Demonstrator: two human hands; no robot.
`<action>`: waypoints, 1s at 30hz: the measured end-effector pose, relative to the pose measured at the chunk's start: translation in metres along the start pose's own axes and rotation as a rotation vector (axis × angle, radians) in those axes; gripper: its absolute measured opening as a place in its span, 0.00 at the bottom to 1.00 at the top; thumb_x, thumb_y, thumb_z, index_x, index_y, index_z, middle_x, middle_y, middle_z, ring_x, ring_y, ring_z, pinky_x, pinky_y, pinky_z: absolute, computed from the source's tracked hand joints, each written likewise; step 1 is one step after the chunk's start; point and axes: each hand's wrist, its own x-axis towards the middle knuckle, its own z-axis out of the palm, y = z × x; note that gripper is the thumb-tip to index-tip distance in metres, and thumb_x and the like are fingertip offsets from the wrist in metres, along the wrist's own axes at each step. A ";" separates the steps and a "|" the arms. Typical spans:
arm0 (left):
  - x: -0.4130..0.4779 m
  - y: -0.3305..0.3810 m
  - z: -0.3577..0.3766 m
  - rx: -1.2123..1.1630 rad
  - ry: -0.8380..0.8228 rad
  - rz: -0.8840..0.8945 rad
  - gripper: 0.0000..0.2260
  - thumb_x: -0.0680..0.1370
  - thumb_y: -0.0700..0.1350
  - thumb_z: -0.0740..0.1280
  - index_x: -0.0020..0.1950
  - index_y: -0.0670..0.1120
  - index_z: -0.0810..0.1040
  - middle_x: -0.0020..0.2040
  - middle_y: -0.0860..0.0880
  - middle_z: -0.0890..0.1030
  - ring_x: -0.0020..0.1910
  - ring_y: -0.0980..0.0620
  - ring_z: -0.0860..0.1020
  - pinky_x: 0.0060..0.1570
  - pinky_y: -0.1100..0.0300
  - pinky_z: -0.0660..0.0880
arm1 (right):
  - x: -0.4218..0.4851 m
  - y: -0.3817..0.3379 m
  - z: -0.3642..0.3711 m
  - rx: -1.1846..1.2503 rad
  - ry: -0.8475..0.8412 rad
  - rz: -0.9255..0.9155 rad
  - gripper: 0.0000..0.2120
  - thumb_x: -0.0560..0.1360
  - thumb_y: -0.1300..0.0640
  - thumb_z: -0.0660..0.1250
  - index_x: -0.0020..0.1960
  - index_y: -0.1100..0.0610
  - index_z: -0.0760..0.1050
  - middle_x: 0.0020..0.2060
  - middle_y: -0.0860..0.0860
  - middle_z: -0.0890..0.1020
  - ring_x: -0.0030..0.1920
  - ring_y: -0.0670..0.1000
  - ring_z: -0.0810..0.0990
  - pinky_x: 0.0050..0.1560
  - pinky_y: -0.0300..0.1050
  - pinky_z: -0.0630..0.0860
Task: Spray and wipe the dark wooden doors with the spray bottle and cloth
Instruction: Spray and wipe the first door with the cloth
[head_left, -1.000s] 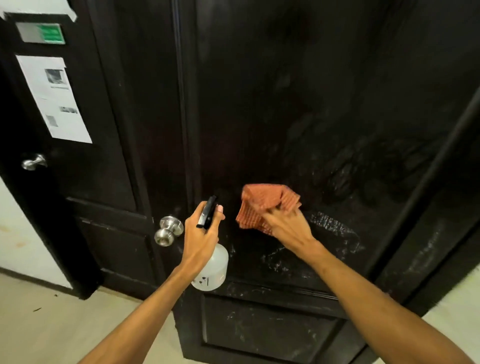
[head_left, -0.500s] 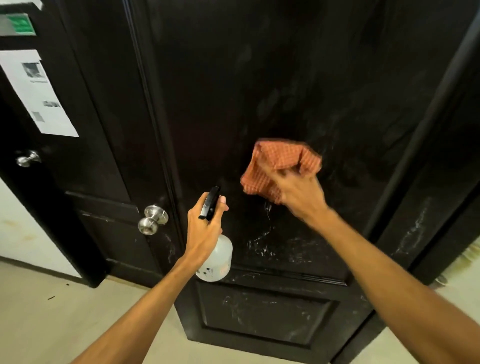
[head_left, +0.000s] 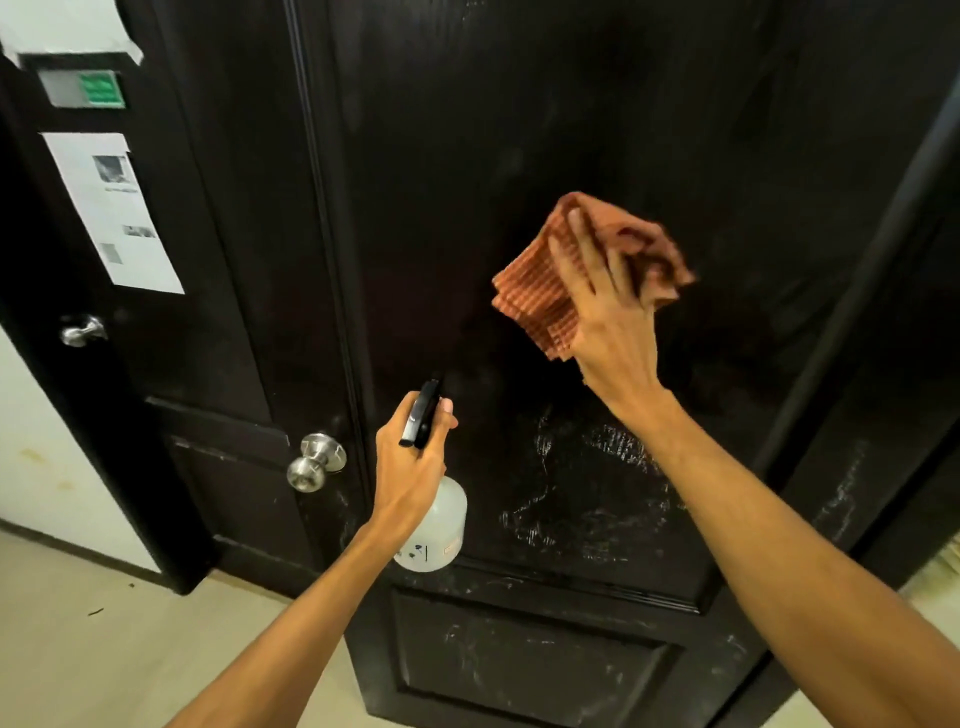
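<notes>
A dark wooden door (head_left: 519, 130) fills the view, with wet streaks and smears on its lower middle panel. My right hand (head_left: 613, 332) grips a bunched orange checked cloth (head_left: 540, 291) and presses it against the door at mid height, right of centre. My left hand (head_left: 410, 467) holds a clear spray bottle (head_left: 441, 525) by its black trigger head, low and close to the door's left edge, with the nozzle toward the door. A second dark door (head_left: 208, 312) stands to the left.
A round metal knob (head_left: 314, 462) sticks out just left of the bottle. The left door carries a printed paper (head_left: 117, 213), a green sign (head_left: 83, 88) and a metal handle (head_left: 80, 330). Pale floor (head_left: 104, 649) lies below, white wall at the far left.
My right hand has swept the cloth up and to the right across the door, leaving wet streaks below. The left hand with the bottle has stayed low by the knob.
</notes>
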 end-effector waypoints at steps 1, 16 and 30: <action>0.000 0.000 0.001 0.000 -0.002 0.008 0.08 0.84 0.49 0.65 0.52 0.45 0.78 0.45 0.51 0.84 0.25 0.51 0.74 0.27 0.57 0.75 | -0.007 0.003 0.001 -0.013 0.010 0.049 0.36 0.78 0.64 0.57 0.84 0.52 0.53 0.83 0.51 0.52 0.83 0.57 0.50 0.80 0.62 0.41; -0.038 0.011 0.080 -0.070 -0.126 -0.027 0.08 0.85 0.48 0.65 0.50 0.45 0.78 0.42 0.46 0.83 0.25 0.46 0.73 0.26 0.53 0.74 | -0.075 0.050 -0.006 0.025 -0.089 0.098 0.34 0.80 0.58 0.54 0.84 0.52 0.51 0.84 0.52 0.48 0.83 0.59 0.49 0.78 0.70 0.47; -0.063 0.022 0.126 -0.054 -0.036 -0.051 0.08 0.85 0.49 0.66 0.50 0.47 0.79 0.42 0.40 0.81 0.27 0.48 0.72 0.29 0.50 0.73 | -0.167 0.090 0.016 -0.052 -0.245 -0.143 0.48 0.71 0.65 0.70 0.85 0.54 0.47 0.84 0.52 0.46 0.83 0.58 0.47 0.78 0.70 0.45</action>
